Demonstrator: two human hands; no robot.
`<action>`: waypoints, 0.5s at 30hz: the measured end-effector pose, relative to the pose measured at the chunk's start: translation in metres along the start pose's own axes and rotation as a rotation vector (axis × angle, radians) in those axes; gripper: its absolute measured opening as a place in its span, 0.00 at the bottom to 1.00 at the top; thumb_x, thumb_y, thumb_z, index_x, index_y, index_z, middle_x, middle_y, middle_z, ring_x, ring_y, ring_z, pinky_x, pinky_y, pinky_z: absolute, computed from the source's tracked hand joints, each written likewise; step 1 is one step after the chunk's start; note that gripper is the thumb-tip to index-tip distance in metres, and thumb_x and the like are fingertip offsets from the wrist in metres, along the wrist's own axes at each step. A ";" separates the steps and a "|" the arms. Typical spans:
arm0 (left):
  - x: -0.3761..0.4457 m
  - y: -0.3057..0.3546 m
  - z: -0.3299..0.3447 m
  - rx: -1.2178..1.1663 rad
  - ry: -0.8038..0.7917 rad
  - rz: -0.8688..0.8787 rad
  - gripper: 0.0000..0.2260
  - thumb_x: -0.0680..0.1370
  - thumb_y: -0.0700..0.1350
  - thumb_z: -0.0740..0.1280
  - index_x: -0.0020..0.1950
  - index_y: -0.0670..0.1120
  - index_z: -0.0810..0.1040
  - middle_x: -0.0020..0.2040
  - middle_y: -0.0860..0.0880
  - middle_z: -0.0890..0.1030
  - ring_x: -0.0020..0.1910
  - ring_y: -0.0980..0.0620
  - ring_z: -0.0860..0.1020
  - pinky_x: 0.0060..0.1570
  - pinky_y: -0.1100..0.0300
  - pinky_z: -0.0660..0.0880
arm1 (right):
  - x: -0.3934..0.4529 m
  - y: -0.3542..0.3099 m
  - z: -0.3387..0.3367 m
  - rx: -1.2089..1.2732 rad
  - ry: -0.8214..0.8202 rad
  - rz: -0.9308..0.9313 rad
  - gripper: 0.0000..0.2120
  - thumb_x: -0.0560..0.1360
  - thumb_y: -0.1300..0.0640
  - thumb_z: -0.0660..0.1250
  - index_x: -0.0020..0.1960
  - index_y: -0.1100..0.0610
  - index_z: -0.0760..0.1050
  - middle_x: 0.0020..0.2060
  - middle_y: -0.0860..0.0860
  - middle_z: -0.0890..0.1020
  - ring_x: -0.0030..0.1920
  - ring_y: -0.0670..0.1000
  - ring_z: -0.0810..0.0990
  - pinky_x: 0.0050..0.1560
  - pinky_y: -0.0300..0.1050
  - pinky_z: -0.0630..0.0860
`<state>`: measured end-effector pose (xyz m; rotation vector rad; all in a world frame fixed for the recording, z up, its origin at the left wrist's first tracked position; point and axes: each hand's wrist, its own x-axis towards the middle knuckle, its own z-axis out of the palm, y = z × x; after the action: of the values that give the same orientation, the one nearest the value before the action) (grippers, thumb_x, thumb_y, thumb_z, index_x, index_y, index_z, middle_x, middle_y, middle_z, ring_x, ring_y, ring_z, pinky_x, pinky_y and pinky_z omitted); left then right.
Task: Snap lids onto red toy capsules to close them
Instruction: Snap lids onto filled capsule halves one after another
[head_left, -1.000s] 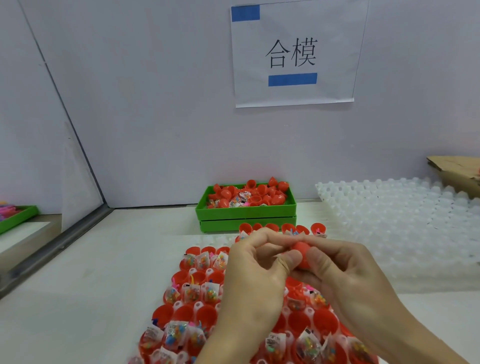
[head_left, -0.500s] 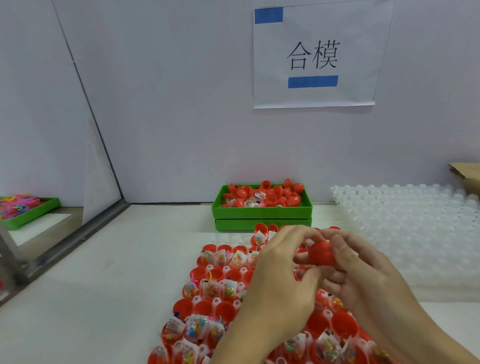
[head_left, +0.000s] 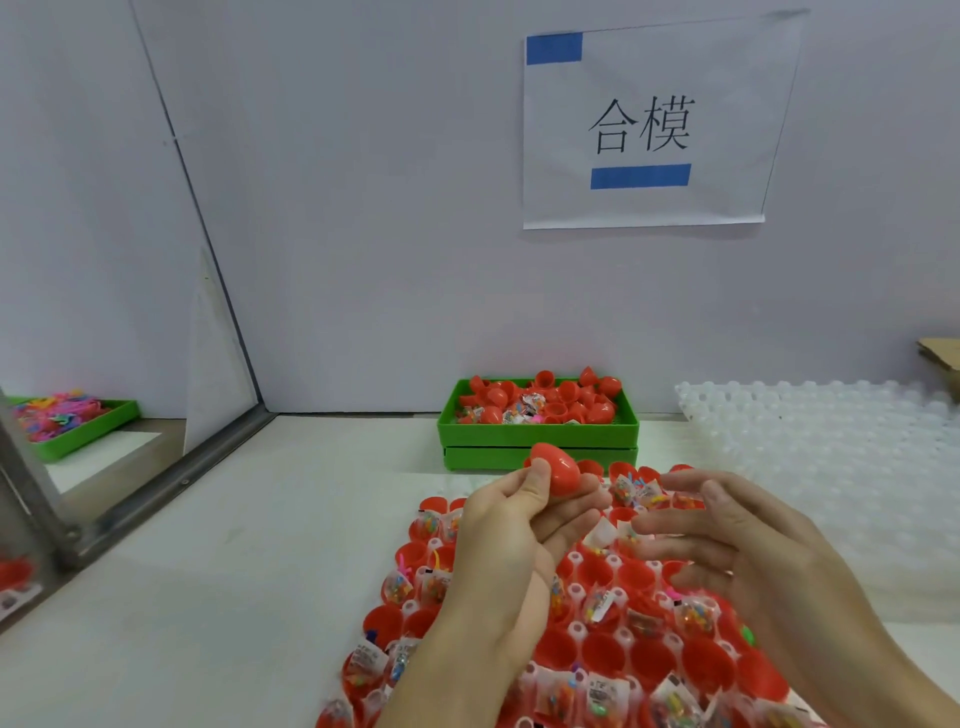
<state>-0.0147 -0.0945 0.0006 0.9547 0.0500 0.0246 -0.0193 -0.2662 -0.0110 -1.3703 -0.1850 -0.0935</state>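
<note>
My left hand pinches a closed red capsule between thumb and fingers, raised above the far end of the tray. My right hand hovers just right of it with fingers straight and spread, holding nothing. Below both hands lies a white tray packed with several open red capsule halves, many holding small bagged toys. A green bin of loose red lids and capsules stands against the back wall.
A stack of clear white bubble trays fills the right side. A cardboard box corner shows at far right. Left of a metal-framed divider, another green bin holds pink pieces. A paper sign hangs on the wall.
Both hands were pressing a red capsule together. Now my right hand has let go and drawn away to the right, open, while my left hand keeps the capsule and lifts it.
</note>
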 end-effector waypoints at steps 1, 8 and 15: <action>0.000 0.000 -0.001 -0.041 -0.014 -0.013 0.13 0.83 0.41 0.60 0.52 0.32 0.78 0.45 0.35 0.85 0.44 0.43 0.86 0.39 0.59 0.82 | 0.000 0.000 0.000 -0.009 0.002 -0.003 0.16 0.71 0.51 0.62 0.52 0.58 0.80 0.42 0.64 0.85 0.40 0.60 0.86 0.38 0.52 0.76; 0.000 -0.004 -0.003 0.208 -0.146 -0.018 0.16 0.72 0.49 0.68 0.48 0.35 0.81 0.42 0.38 0.85 0.39 0.47 0.84 0.38 0.60 0.81 | -0.005 0.003 -0.001 -0.378 -0.031 -0.250 0.15 0.70 0.53 0.72 0.55 0.40 0.80 0.49 0.47 0.85 0.50 0.46 0.84 0.44 0.40 0.82; -0.005 -0.014 0.003 0.480 -0.324 -0.076 0.16 0.73 0.52 0.70 0.48 0.39 0.85 0.43 0.41 0.85 0.43 0.48 0.85 0.45 0.59 0.80 | -0.006 0.009 0.000 -0.498 -0.101 -0.361 0.28 0.67 0.65 0.77 0.58 0.39 0.80 0.51 0.38 0.85 0.52 0.42 0.84 0.53 0.39 0.80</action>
<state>-0.0197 -0.1055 -0.0086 1.4245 -0.2157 -0.2210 -0.0237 -0.2642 -0.0209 -1.8264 -0.5193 -0.3935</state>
